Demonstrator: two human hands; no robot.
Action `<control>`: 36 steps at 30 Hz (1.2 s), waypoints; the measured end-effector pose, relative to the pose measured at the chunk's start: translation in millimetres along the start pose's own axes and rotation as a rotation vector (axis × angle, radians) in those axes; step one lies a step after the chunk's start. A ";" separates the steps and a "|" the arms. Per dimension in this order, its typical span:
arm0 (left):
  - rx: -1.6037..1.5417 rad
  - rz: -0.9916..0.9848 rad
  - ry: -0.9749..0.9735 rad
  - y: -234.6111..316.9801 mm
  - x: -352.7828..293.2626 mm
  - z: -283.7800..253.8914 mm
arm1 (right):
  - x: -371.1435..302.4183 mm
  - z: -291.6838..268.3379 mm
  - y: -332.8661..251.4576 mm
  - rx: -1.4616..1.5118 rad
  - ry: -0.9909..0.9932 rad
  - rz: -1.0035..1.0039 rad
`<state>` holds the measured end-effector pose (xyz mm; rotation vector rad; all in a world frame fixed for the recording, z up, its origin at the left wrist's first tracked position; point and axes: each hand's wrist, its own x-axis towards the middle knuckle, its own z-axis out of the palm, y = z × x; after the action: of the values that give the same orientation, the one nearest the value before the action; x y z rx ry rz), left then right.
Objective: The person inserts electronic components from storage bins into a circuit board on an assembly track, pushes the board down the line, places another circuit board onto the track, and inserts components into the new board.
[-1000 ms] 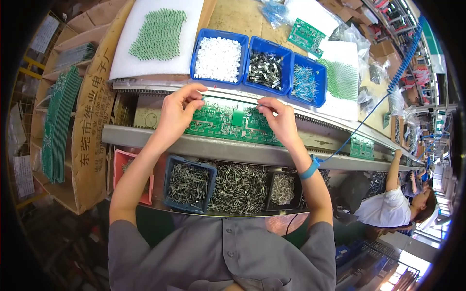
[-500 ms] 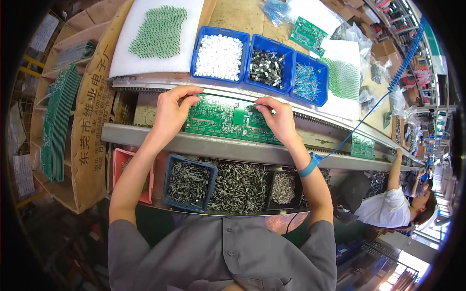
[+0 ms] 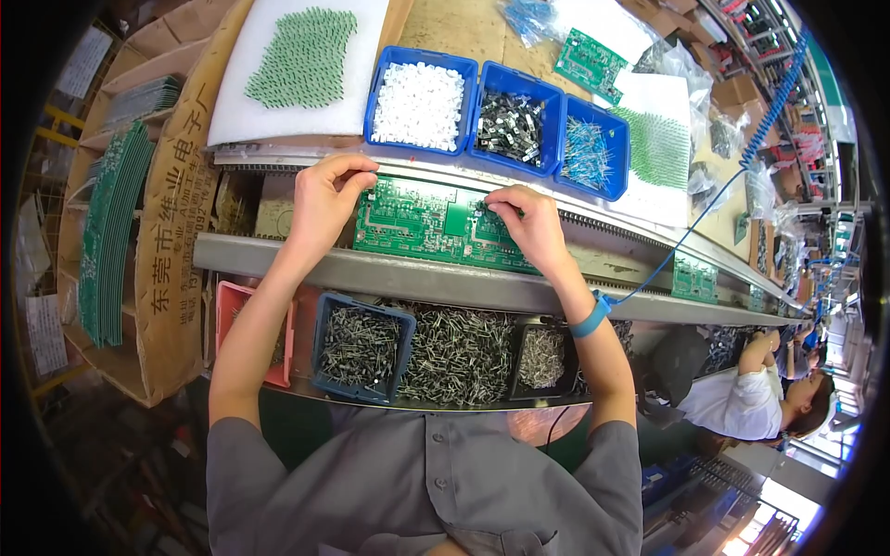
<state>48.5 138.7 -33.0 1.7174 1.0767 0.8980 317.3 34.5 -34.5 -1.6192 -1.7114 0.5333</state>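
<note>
L hand (image 3: 324,199) at upper-L corner of circuit board (image 3: 417,218), R hand (image 3: 531,224) over its R part; can't tell if either grip's closed. 3 blue bins (image 3: 470,104) sit beyond.

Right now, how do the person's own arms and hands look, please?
The left hand and right hand are both bare, without gloves. The sleeves are grey and short. On the right, a blue band is worn, joined to a blue cord that is coiled farther up. The left has none.
</note>
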 end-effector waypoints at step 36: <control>0.018 -0.022 -0.035 -13.7 6.7 1.8 | 0.6 1.5 -1.4 -0.047 -0.061 -0.021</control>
<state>48.6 147.4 -45.6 1.7262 1.0816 0.8443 315.3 35.2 -34.3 -1.6310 -1.7966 0.5408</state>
